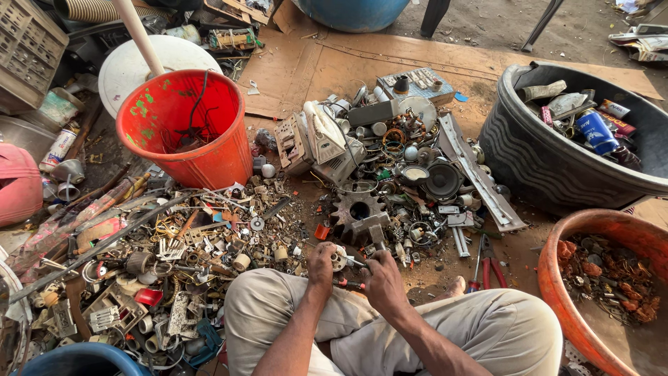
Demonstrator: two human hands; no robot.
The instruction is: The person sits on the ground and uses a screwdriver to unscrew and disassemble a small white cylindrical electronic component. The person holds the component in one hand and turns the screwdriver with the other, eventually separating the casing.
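Observation:
I sit on the ground with my knees up. My left hand grips a small round metal part just above my left knee. My right hand is closed around a thin tool whose tip touches that part. A large rusty gear lies just beyond my hands, amid a spread of scrap metal. Red-handled pliers lie on the ground to the right of my right hand.
An orange bucket with wires stands at the back left. A black tub of cans sits at the right, and an orange basin of rusty parts at the lower right. A speaker cone, an iron and cardboard lie behind.

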